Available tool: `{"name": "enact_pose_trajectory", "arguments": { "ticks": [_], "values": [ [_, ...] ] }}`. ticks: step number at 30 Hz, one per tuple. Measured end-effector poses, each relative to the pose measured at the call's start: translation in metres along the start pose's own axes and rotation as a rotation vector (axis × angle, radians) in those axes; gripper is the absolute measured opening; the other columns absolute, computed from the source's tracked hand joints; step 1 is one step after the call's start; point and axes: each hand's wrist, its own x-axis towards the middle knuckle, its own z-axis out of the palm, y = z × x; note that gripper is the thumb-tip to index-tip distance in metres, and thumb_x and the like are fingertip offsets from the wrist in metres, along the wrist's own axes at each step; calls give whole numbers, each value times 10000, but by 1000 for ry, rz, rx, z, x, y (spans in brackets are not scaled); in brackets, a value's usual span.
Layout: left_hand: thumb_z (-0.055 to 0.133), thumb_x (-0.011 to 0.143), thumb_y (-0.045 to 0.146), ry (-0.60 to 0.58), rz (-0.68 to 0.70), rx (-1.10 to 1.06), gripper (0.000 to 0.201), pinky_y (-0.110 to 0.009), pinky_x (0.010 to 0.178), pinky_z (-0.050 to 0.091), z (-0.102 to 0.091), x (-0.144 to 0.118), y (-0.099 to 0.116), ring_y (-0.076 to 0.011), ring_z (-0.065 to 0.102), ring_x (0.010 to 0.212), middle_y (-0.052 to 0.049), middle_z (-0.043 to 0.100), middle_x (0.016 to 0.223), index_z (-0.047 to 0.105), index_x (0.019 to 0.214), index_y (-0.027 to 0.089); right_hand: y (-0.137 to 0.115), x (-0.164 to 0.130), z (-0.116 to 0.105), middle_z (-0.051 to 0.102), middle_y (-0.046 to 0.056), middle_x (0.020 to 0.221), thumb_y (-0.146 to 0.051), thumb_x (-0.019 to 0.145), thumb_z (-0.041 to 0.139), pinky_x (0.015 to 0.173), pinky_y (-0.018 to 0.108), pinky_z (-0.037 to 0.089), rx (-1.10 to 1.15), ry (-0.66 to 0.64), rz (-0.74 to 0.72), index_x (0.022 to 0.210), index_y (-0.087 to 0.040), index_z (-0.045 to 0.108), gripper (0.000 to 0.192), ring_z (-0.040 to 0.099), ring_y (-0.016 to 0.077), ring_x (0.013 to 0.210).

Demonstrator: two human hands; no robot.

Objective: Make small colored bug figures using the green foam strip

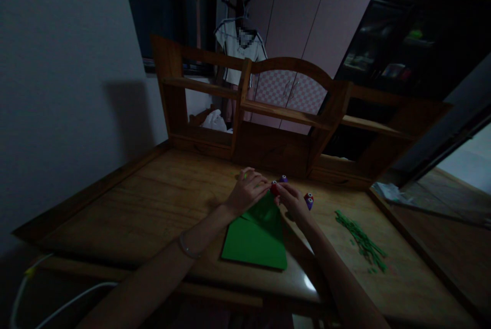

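Note:
Over the far end of a green board or stack of sheets (255,244), my two hands meet at a small red piece with a white eye-like spot (274,189). My right hand (293,200) pinches this red piece from the right. From the left, the fingertips of my left hand (248,192) close against it, though their exact grip is partly hidden. Bits of bright green show at the left fingers, too small to name. Just beyond my hands stands a purple piece with a similar spot (283,179). Right of my right hand, another purple piece (309,204) sits against a second red piece (309,196).
Thin green strips (360,242) lie in a loose pile on the wooden table (161,201) at the right. A wooden shelf unit (268,150) rises along the back edge. A wall (76,88) borders the left side, and a white cable (72,295) hangs at the front left.

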Motion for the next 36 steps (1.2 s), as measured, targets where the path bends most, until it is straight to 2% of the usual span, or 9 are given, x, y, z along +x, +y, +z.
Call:
{"name": "enact_pose_trajectory", "arguments": {
  "ticks": [15, 20, 27, 36],
  "values": [
    [497, 917, 221, -16, 72, 55, 202, -442, 1070, 250, -4, 1, 1, -181, 518, 1046, -22, 652, 1016, 629, 1069, 227, 6, 2, -3, 623, -5, 716, -498, 752, 639, 544, 262, 412, 34, -31, -24, 853, -237, 664, 281, 533, 132, 562],
    [506, 912, 215, -4, 90, 90, 189, -438, 1063, 284, -3, 1, 1, -176, 535, 1029, -19, 655, 1002, 626, 1057, 227, 7, 3, -4, 584, -21, 663, -474, 771, 637, 526, 239, 396, 47, -60, -2, 844, -226, 650, 260, 515, 117, 545],
    [496, 905, 197, -9, 67, 100, 188, -452, 1061, 291, -1, 2, 2, -185, 540, 1028, -26, 652, 1001, 631, 1033, 221, 7, 3, -3, 586, -20, 706, -452, 773, 643, 541, 244, 402, 84, -81, 7, 864, -232, 643, 238, 518, 115, 555],
    [508, 903, 222, 51, -7, 55, 155, -441, 1062, 285, 5, 1, 1, -177, 538, 991, -9, 646, 988, 644, 979, 222, 5, 2, 0, 600, -15, 735, -443, 752, 667, 543, 259, 429, 101, -71, 0, 866, -232, 643, 241, 546, 133, 580]
  ]
}}
